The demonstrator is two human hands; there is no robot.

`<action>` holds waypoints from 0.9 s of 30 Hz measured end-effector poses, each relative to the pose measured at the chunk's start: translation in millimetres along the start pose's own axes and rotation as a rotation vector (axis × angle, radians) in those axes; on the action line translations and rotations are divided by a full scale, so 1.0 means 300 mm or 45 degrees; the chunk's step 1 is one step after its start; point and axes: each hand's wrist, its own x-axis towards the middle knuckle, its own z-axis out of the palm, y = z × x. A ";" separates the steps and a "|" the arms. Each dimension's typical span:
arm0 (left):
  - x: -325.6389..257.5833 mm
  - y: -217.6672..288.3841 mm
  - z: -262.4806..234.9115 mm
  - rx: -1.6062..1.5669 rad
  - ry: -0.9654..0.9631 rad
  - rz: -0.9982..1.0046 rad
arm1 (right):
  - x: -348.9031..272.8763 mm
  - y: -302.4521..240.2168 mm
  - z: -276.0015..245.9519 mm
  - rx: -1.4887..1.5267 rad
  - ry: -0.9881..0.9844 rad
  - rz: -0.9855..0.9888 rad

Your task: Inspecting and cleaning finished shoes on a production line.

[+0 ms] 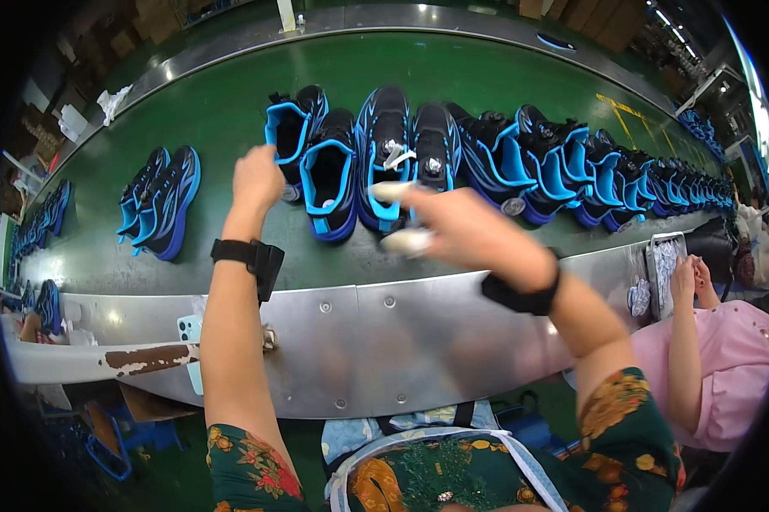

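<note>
Left hand (257,177): raised at centre left of the frame, seen from the back; the fingers are curled together just beside the heel of a black and blue shoe (295,128); whether anything is gripped cannot be told.
Right hand (466,229): stretched leftward across the centre of the frame, blurred; the fingertips are pinched on a small white piece (390,191), and a second pale piece (407,242) is seen just below it.
Wrist bands: a black strap (246,253) is worn on the left wrist, another (521,295) on the right.
Shoes under the hands: four black shoes with bright blue lining are lined up at upper centre; the white piece is held over the third of them (383,141).
Row of shoes (589,166): more of the same kind are set side by side, running off to the upper right.
Separate pair (161,200): lies alone on the belt at left, well apart from the main row.
Green conveyor belt (214,102): curved across the upper half; all shoes are carried on it.
Metal guard (384,341): a riveted steel panel is placed along the belt's near edge, below both forearms.
Phone (189,328): a pale blue one is propped against the panel at lower left.
Co-worker (726,358): seated at the right edge in a pink top, hands raised near a tray (664,260).
</note>
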 end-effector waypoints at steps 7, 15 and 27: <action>-0.094 0.083 -0.031 -0.174 0.023 -0.090 | 0.350 -0.022 0.341 0.075 0.051 0.076; -0.833 0.405 -0.505 -0.501 -0.230 -0.067 | -0.380 -0.185 0.227 0.123 -0.337 -0.313; -1.192 0.576 -0.478 -0.981 -0.479 -0.027 | -0.470 -0.094 0.152 0.441 -0.237 -0.010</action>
